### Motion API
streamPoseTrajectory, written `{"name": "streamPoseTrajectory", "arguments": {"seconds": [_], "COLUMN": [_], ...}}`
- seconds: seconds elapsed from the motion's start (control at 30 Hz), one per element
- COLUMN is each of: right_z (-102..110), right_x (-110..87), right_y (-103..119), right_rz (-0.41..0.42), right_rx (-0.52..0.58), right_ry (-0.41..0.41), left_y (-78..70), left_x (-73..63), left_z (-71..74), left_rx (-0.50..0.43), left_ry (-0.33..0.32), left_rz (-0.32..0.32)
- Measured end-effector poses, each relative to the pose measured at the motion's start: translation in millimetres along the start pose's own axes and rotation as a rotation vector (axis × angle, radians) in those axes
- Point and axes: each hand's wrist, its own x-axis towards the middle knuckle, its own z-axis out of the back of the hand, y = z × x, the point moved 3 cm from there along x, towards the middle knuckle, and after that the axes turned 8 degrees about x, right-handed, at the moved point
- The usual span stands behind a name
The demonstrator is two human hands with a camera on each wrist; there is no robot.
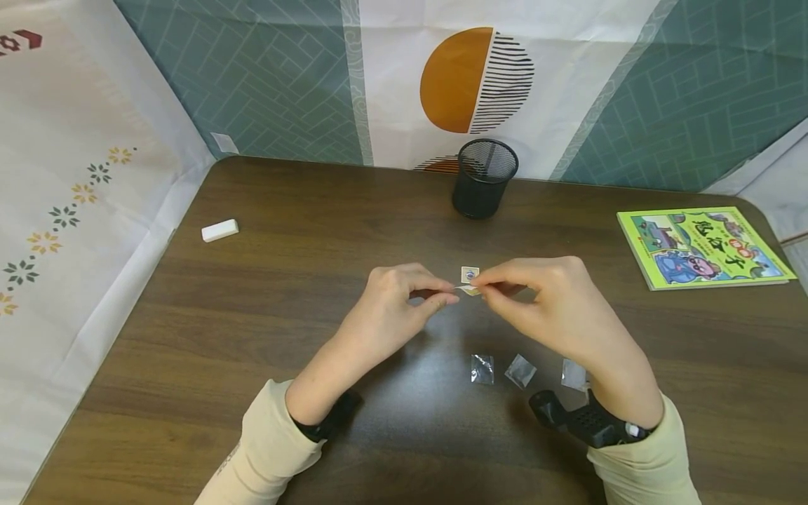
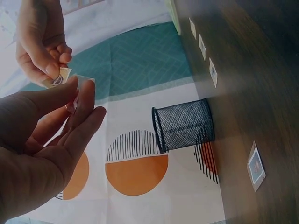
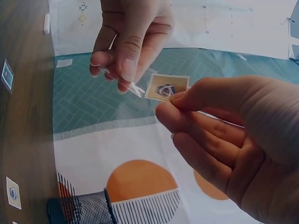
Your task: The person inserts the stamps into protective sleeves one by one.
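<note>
Between thumb and fingertips, my right hand (image 1: 546, 301) pinches a small tan postage stamp (image 3: 163, 86) with a dark round motif and perforated edges. My left hand (image 1: 394, 301) pinches a small clear plastic sleeve (image 3: 136, 88). The sleeve's mouth meets the edge of the stamp, overlapping it in the right wrist view. Both hands are raised above the brown table. Behind the held stamp, another stamp (image 1: 470, 274) lies on the table. Several more stamps (image 2: 213, 72) lie spread along the wood in the left wrist view, mostly hidden by the hands in the head view.
Closer to me lie clear plastic sleeves (image 1: 482, 369), one partly under the right forearm. A black mesh pen cup (image 1: 482, 193) stands at the back edge. A green book (image 1: 705, 247) lies at right, a white block (image 1: 219, 230) at left. Patterned cloth hangs behind the table.
</note>
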Motion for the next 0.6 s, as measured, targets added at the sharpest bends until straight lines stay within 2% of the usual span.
{"name": "streamPoseTrajectory", "arguments": {"seconds": [0.27,0.6], "right_z": [-1.2,-2.3], "right_x": [-0.8,2.0], "right_y": [-3.6,-6.3], "right_rz": [-0.004,0.001], "right_rx": [0.041,0.047], "right_ry": [0.056,0.060], "left_y": [1.7,0.9], "left_x": [-0.6,-0.5], "left_z": [-4.3,-4.0], "left_rx": [-0.018,-0.037], "left_ry": [0.079,0.110], "left_rz": [0.005,-0.017]}}
